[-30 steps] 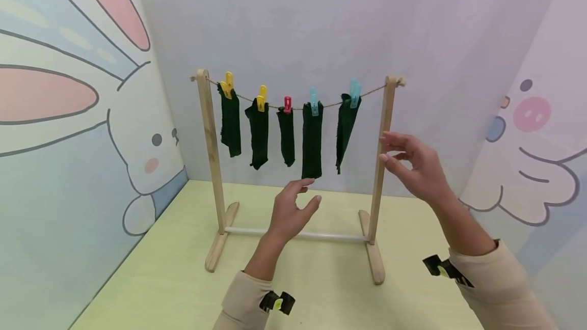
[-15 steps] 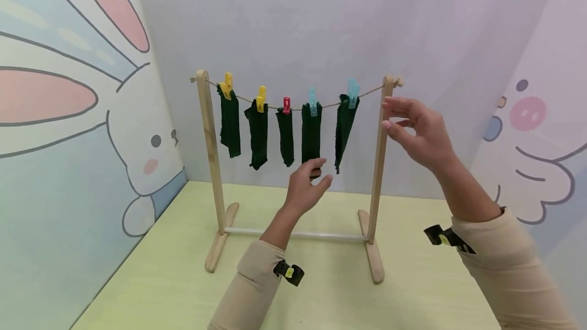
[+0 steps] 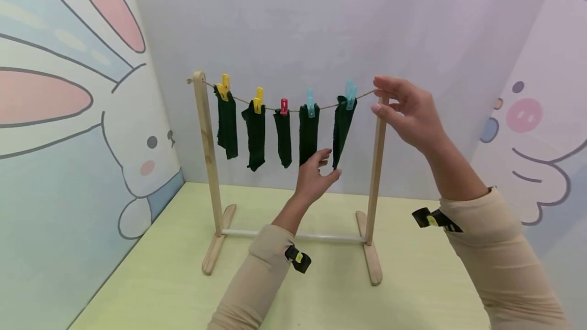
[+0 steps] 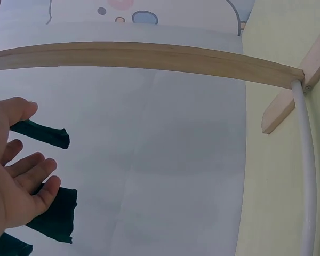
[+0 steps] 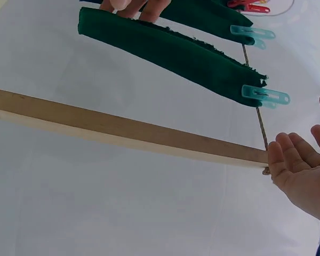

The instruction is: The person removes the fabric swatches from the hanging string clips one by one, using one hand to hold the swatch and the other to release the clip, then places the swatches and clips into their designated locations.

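A: Frame?
B: Wooden rack [image 3: 206,141], one, upright on the pale yellow counter [image 3: 330,299], ahead of both hands. White bar [image 3: 330,238], one, low across it, below the left hand [image 3: 314,180].

A: Carried on the line?
B: Rope [image 3: 328,107], one, strung above the left hand; five dark green pieces, each under its own clip. Farthest left of that hand: first cloth [image 3: 227,129], first yellow clip [image 3: 223,90]. Next: second cloth [image 3: 255,139], second yellow clip [image 3: 258,103]. Nearer: third cloth [image 3: 283,139], red clip [image 3: 284,106]. Directly above: fourth cloth [image 3: 308,131], first blue clip [image 3: 311,108], lower end hidden behind the hand. Just to the right: fifth cloth [image 3: 343,129], second blue clip [image 3: 350,98], its tip close to the thumb.

A: Left hand, condition?
B: Thumb and fingers apart, lightly bent. In the left wrist view the thumb overlaps the fifth cloth; contact cannot be told.

A: Right hand [image 3: 410,116]?
B: Thumb and fingers apart, at the top of the near upright [image 3: 377,167], partly covering it. Fingertips touching the wood or just beside it: cannot tell. Fifth cloth: left of this hand, well apart from it.
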The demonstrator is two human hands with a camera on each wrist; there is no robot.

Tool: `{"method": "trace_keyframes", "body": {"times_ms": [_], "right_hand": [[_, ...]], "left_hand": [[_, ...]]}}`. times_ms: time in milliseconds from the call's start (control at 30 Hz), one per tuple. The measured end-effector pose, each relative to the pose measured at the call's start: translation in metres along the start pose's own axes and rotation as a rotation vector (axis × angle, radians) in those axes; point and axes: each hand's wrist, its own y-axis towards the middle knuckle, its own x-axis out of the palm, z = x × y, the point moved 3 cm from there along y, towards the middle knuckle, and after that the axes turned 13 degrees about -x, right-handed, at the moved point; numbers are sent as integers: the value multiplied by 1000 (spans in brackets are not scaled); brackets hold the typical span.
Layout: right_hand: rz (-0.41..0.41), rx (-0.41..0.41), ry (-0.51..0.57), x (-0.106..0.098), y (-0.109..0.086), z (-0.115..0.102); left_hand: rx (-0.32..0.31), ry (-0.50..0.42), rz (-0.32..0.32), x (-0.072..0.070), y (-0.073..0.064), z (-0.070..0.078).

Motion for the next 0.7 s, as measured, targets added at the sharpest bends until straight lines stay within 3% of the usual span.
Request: {"method": "trace_keyframes", "body": {"times_ms": [167,367,700], "right_hand": [[-26,35,38,2,9,0],[-66,162,128,5,19,4],[-210,339,-13,19,35,6]], "left_hand": [[-22,-24,20,9,7,1],[9,-61,47,9,7,3],[-73,-185,-55,-2,-3,1]]}}
